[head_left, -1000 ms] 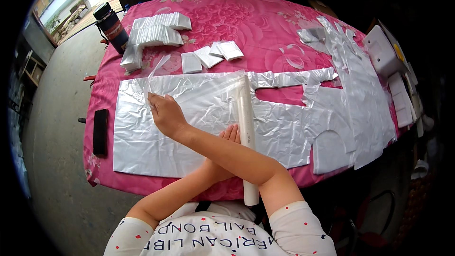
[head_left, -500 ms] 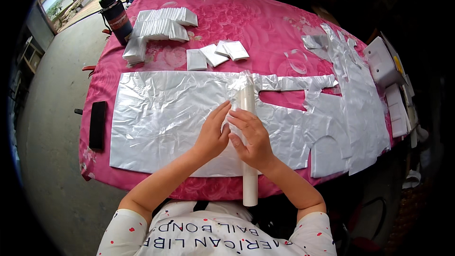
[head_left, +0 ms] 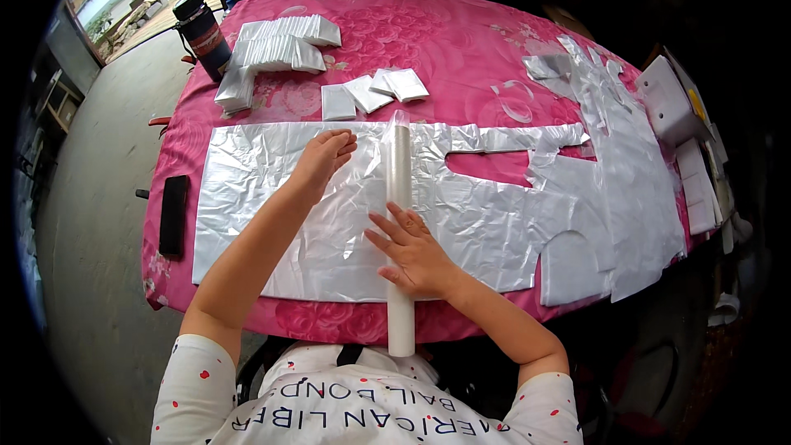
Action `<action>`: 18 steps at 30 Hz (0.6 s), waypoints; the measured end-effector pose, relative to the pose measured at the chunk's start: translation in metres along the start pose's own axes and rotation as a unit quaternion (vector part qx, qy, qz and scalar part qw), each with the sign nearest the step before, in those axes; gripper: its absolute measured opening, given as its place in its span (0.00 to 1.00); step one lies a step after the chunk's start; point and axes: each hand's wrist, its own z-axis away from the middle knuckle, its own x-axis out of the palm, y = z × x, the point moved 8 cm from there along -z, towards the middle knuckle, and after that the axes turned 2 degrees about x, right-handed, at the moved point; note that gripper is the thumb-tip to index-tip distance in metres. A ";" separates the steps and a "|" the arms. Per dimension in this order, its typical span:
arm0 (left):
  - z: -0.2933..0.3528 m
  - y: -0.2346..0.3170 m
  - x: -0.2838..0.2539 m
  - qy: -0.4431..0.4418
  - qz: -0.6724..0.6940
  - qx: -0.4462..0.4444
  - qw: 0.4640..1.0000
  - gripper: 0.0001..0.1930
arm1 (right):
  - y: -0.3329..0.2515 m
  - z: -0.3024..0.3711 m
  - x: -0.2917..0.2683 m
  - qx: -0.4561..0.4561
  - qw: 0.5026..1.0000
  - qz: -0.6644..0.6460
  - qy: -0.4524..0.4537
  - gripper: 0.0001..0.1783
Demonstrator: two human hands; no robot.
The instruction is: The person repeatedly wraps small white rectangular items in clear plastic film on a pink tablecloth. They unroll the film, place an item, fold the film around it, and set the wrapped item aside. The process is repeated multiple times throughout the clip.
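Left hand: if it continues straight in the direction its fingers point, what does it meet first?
Probably the small white folded packets beyond the silver sheet's far edge; the left hand points up-right toward them, though exact aim is uncertain.

Your left hand (head_left: 323,161) reaches far forward, arm nearly straight, palm down, fingers together and slightly curled. Your right hand (head_left: 416,251) sits nearer your body, palm down, fingers spread flat, elbow bent

A table under a pink floral cloth (head_left: 461,41) carries a wide silver sheet (head_left: 264,198) with a white roll (head_left: 400,222) across it. Beyond lie folded silver stacks (head_left: 276,49), small white packets (head_left: 371,95) and a dark bottle (head_left: 202,33); a black bar (head_left: 174,214) sits at the left edge.
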 end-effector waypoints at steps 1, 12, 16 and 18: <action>0.002 0.005 -0.020 0.003 -0.007 0.010 1.000 0.19 | -0.016 -0.014 0.009 -0.014 1.000 0.002 -0.014 0.32; 0.126 -0.001 -0.150 0.050 -0.181 0.050 0.981 0.15 | -0.045 -0.039 0.001 -0.079 0.990 -0.093 0.065 0.23; 0.173 -0.016 -0.164 0.081 -0.164 0.023 0.983 0.13 | -0.036 -0.046 0.029 -0.103 0.995 -0.014 -0.007 0.28; 0.193 -0.023 -0.162 0.077 -0.172 0.046 0.981 0.14 | -0.048 -0.059 0.041 -0.124 0.992 0.000 -0.024 0.30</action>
